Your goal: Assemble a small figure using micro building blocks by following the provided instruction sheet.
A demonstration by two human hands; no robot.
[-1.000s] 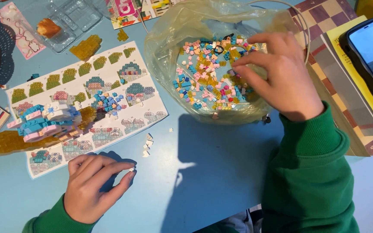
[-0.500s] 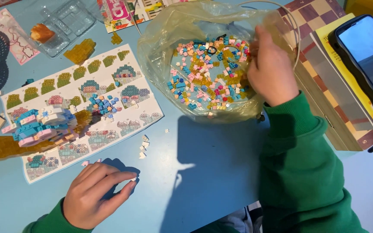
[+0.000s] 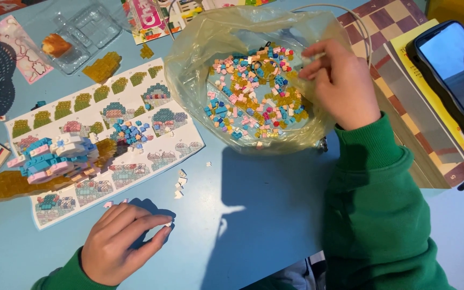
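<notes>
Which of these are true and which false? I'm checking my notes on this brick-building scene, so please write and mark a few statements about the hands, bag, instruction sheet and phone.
1. The right hand reaches into the clear plastic bag of small coloured bricks. True.
2. The left hand rests inside the bag. False: it lies on the blue table, below the instruction sheet.
3. A partly built blue, pink and white brick model sits on the sheet's left part. True.
4. The phone lies to the left of the bag. False: it is at the right edge.
5. A few loose white pieces lie on the table by the sheet's lower edge. True.
</notes>
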